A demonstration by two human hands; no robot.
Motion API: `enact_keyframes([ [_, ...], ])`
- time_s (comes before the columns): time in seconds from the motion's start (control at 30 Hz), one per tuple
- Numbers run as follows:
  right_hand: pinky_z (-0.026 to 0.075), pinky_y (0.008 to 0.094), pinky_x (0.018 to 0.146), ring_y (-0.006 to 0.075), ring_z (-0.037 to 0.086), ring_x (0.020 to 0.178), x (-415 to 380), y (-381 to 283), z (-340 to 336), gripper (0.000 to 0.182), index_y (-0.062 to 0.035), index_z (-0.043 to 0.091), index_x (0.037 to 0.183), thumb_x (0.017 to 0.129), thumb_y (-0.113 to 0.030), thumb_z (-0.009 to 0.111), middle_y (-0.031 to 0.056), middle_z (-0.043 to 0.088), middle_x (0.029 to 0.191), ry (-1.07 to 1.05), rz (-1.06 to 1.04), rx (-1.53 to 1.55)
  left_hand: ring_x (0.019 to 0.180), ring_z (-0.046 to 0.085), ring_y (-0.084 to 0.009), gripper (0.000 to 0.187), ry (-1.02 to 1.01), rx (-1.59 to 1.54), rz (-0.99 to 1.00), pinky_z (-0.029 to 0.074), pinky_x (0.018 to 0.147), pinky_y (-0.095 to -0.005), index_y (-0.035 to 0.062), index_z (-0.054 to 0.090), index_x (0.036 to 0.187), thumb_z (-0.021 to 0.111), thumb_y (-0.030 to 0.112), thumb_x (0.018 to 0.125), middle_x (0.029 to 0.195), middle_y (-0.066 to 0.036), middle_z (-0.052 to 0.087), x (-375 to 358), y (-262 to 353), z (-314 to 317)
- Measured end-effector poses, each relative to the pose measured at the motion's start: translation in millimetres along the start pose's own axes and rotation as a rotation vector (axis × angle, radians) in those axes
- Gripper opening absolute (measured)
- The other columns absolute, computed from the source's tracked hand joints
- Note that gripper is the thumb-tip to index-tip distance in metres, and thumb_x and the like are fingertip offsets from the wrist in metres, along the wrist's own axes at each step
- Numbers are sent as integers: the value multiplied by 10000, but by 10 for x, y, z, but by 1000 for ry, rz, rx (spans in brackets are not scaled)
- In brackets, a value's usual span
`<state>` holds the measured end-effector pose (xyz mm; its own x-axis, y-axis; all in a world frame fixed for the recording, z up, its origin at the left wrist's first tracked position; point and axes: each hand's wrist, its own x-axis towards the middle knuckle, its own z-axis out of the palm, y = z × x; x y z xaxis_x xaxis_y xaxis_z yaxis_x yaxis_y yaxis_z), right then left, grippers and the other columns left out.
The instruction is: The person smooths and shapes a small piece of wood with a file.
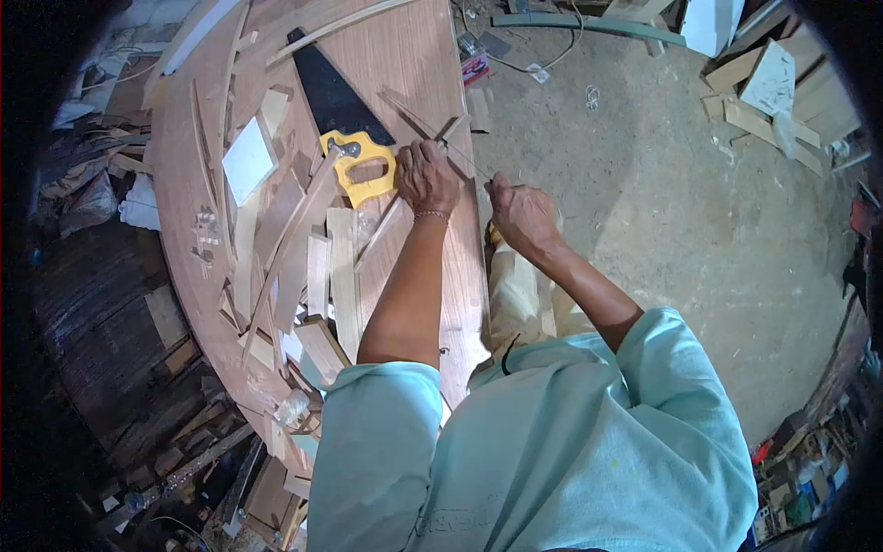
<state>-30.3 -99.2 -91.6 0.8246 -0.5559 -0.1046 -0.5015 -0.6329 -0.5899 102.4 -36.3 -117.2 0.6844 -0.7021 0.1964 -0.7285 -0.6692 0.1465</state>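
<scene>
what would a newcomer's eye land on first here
Likely the yellow-handled, black-bladed handsaw lying on the brown wood-grain table, beside the person's left hand. Next, the white diamond-shaped board among the pale wooden strips, farther left.

Wears a light aqua shirt (561,442) with loose short sleeves (685,368). Carries faint outlined lettering (455,523) and small yellow-green specks (616,465) on the shirt front. Includes beige trousers (515,285) past the shirt's lower edge and a thin left-wrist bracelet (430,214) beyond the shirt sleeve.
</scene>
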Motion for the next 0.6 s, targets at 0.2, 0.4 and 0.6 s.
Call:
enact_keyframes([
  [0.2, 413, 422, 445, 340, 548, 525, 82, -209, -171, 185, -39, 455, 766, 812, -216, 428, 181, 536, 556, 111, -70, 56, 846, 455, -306, 234, 49, 105, 35, 352, 758, -380, -10, 480, 839, 458, 181, 705, 832, -157, 489, -66, -74, 88],
  [0.4, 438, 428, 467, 347, 560, 533, 424, -146, 1, 201, -28, 458, 773, 794, -219, 398, 201, 542, 567, 57, -7, 43, 791, 457, -255, 221, 75, 100, 48, 357, 711, -367, 61, 445, 731, 526, 259, 677, 765, -101, 476, 6, -83, 127],
  [0.6, 445, 417, 463, 329, 570, 534, 466, -165, 67, 254, -30, 465, 761, 806, -271, 398, 183, 553, 570, 74, -10, 39, 791, 456, -298, 279, 37, 25, 40, 361, 704, -388, 23, 437, 767, 483, 297, 739, 784, -151, 464, 9, -54, 73],
])
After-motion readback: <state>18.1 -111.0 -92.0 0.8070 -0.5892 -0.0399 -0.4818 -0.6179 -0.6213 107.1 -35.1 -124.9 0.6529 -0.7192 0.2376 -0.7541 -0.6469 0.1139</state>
